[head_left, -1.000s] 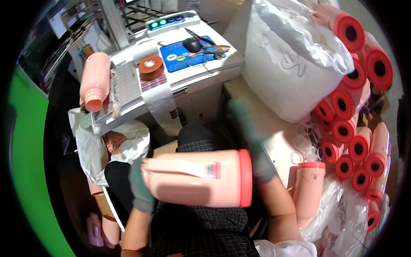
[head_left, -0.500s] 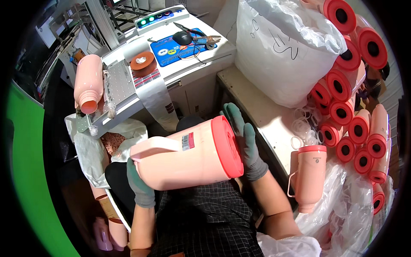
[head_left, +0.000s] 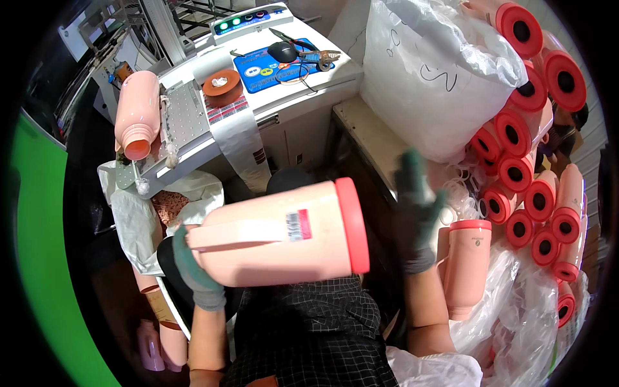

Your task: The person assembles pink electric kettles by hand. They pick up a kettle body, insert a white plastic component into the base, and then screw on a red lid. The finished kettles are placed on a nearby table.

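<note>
A large peach-pink tumbler [head_left: 290, 251] with a handle and a coral-red lid lies sideways in front of me. My left hand [head_left: 193, 261], in a grey-green glove, grips its base end by the handle. A small barcode sticker [head_left: 298, 225] with a red part shows on the tumbler's side. Away from the lid, my right hand [head_left: 418, 213], gloved too, is raised with its fingers apart and nothing in it; motion blurs it. Close by its wrist stands a second pink tumbler [head_left: 468, 271] with a red rim and a handle.
Several pink tumblers [head_left: 516, 171] are stacked at the right beside a big white sack [head_left: 445, 84]. Clear rings [head_left: 461, 187] lie on the bench. On the white machine [head_left: 335, 84] are pliers [head_left: 319, 58], a tape roll [head_left: 222, 87] and a label strip [head_left: 238, 142]. A pink bottle body [head_left: 137, 113] rests at left.
My right hand has left the lid and moved right, its fingers spreading. The tumbler has turned slightly in my left hand, showing the handle and sticker more from the front.
</note>
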`<state>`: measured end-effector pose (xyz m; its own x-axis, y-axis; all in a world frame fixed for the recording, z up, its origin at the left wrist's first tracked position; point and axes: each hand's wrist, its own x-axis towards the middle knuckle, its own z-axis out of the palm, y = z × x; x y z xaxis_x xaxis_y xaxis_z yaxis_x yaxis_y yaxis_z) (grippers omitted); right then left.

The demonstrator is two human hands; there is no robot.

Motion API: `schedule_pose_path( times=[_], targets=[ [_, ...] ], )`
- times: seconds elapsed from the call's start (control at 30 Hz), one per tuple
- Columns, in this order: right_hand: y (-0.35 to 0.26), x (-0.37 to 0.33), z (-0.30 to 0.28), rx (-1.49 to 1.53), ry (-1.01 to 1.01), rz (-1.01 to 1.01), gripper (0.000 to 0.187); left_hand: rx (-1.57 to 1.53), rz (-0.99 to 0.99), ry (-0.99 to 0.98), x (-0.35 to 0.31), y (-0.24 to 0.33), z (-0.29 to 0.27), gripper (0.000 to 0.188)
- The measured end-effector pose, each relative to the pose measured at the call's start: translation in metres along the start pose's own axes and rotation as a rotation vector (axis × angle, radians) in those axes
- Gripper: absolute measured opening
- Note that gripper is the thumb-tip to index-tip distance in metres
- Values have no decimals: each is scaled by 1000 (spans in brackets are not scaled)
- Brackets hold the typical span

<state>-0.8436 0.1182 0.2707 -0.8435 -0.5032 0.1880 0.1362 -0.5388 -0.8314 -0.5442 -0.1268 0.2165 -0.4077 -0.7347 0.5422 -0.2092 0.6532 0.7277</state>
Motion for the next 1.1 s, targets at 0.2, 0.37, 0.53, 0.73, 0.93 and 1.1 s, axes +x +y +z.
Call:
schedule_pose_path(
  times=[0.2,0.37,0.53,0.73,0.93,1.1],
  targets=[
    [40,-18,-8,132,-5,78,92,-454,-276,272,0,47,35,23],
    [53,-41,8,-48,-101,233,86,-158,-309,-11,-8,-5,1,24],
    [27,-76,18,-436,-71,75,62,-60,-257,-47,-32,-61,6,34],
    [-17,-57,-28,226,344,121,42,-474,33,-170,-11,97,25,68],
    [-207,-14,-122,88,575,-694,58,-501,98,-432,-2,111,40,51],
    [-299,76,-235,-224,482,-970,39,-529,-236,-431,-17,112,45,39]
  ],
)
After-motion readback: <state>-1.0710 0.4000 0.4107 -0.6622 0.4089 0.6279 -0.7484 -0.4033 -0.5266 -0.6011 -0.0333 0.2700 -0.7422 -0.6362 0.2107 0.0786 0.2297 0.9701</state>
